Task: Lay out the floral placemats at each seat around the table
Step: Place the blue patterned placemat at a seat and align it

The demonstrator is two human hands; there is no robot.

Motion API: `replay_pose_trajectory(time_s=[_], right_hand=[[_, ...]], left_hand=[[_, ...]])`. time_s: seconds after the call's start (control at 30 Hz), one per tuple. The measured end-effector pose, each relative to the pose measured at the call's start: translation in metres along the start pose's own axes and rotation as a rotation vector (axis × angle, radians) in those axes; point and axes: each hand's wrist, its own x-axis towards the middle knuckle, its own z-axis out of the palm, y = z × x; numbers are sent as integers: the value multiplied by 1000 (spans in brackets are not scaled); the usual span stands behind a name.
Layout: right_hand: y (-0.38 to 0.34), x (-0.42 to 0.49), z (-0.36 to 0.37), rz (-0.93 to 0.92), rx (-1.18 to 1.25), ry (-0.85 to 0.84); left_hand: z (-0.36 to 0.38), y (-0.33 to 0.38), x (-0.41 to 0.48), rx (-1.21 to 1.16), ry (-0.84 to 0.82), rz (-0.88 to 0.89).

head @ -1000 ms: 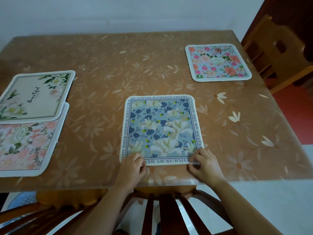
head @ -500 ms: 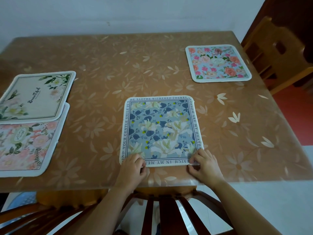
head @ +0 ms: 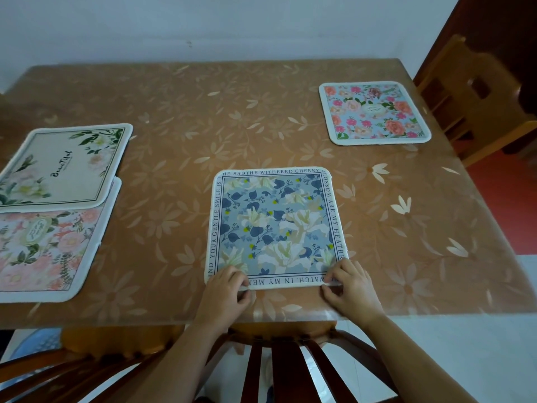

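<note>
A blue floral placemat [head: 276, 225] with a lettered border lies flat near the front edge of the table [head: 203, 117]. My left hand [head: 225, 289] pinches its near left corner and my right hand [head: 350, 287] pinches its near right corner. A blue placemat with pink roses [head: 373, 112] lies at the far right side. At the left, a cream placemat [head: 64, 167] overlaps the far edge of a pink floral placemat [head: 46, 239].
A dark wooden chair back [head: 279, 365] stands just below the table's front edge, between my arms. A light wooden chair [head: 476, 91] stands at the table's right side. The wall runs right behind the table's far edge.
The view has shifted slightly. Both hands stay on the blue placemat's near corners and the mat lies in the same place.
</note>
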Motion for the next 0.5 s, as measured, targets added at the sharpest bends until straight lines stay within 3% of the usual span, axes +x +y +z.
replay_pose_trajectory(time_s=[0.5], right_hand=[[-8, 2, -9, 37, -40, -46]], left_hand=[[-17, -20, 7, 71, -144, -63]])
